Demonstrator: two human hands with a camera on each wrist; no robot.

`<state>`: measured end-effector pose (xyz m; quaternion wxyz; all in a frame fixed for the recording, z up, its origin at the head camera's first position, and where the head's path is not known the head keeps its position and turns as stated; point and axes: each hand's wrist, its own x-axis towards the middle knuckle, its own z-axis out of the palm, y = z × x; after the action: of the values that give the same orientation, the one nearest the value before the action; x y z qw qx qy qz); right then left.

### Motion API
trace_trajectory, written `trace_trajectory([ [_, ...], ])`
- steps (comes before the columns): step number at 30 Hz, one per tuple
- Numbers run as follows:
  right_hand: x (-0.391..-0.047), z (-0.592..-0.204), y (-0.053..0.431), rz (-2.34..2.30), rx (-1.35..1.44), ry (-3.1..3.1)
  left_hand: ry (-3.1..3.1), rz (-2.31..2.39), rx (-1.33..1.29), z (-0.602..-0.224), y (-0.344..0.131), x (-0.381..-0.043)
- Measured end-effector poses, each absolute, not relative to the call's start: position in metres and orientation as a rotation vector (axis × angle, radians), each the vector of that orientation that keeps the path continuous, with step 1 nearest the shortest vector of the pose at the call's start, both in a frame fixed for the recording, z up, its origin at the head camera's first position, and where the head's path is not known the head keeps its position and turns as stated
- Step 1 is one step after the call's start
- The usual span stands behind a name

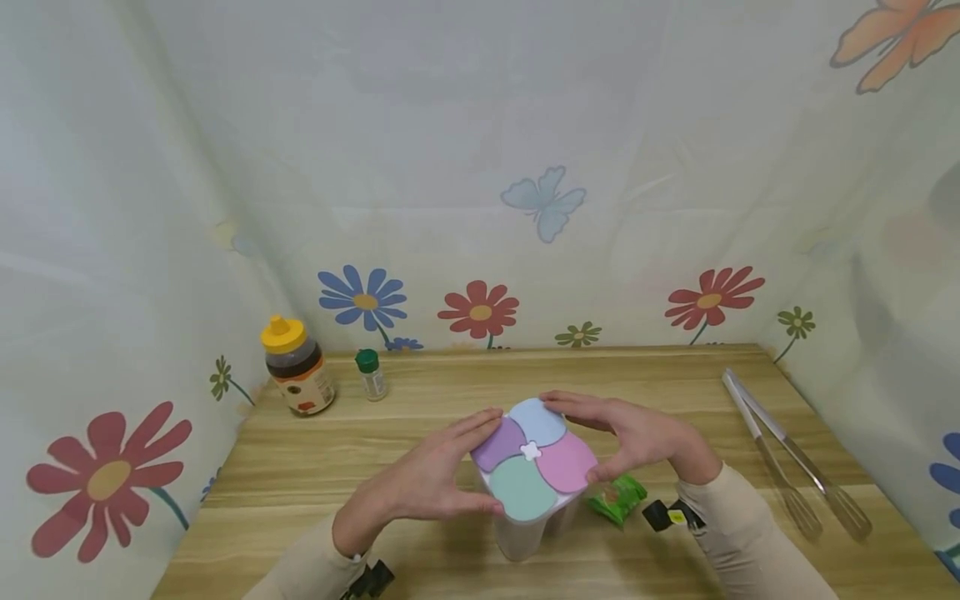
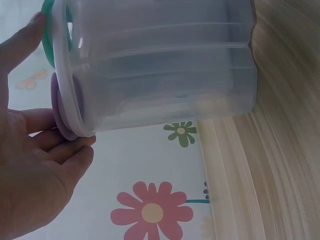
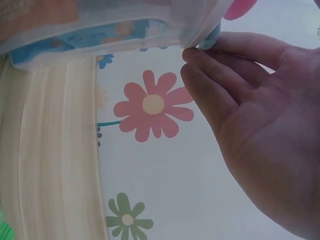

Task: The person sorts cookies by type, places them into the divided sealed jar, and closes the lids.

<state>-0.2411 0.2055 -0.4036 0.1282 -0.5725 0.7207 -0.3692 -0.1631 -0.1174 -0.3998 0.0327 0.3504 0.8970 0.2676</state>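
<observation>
A translucent plastic storage canister (image 1: pixel 521 537) stands upright before me, its lid (image 1: pixel 531 451) split into purple, blue, pink and green petal flaps. My left hand (image 1: pixel 420 475) holds the lid's left rim, thumb at the green flap and fingers at the purple one. On the opposite side my right hand (image 1: pixel 630 429) grips the rim, fingers by the blue flap and thumb by the pink. Through the wall in the right wrist view shows a blue and orange packet (image 3: pixel 85 40). The left wrist view looks onto the canister's cloudy side (image 2: pixel 165 65).
Just right of the canister lies a small green packet (image 1: pixel 618 500). Metal tongs (image 1: pixel 787 450) with slotted ends lie along the table's right side. A yellow-capped squeeze bottle (image 1: pixel 300 367) and a green-capped spice jar (image 1: pixel 371 375) stand at the back left of the wooden table (image 1: pixel 420 379).
</observation>
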Motion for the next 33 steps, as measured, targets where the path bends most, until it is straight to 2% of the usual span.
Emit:
trace_trajectory([
  [6, -0.229, -0.407, 0.209, -1.135, -1.683, 2.119, 2.766, 0.817, 1.091, -0.402, -0.116, -0.163],
  [14, -0.205, -0.412, 0.209, -1.241, -1.480, 2.330, 2.760, 0.806, 1.103, -0.402, -0.116, -0.167],
  [33, -0.157, -0.415, 0.193, -1.163, -1.212, 2.813, 2.636, 0.835, 1.177, -0.400, -0.122, -0.182],
])
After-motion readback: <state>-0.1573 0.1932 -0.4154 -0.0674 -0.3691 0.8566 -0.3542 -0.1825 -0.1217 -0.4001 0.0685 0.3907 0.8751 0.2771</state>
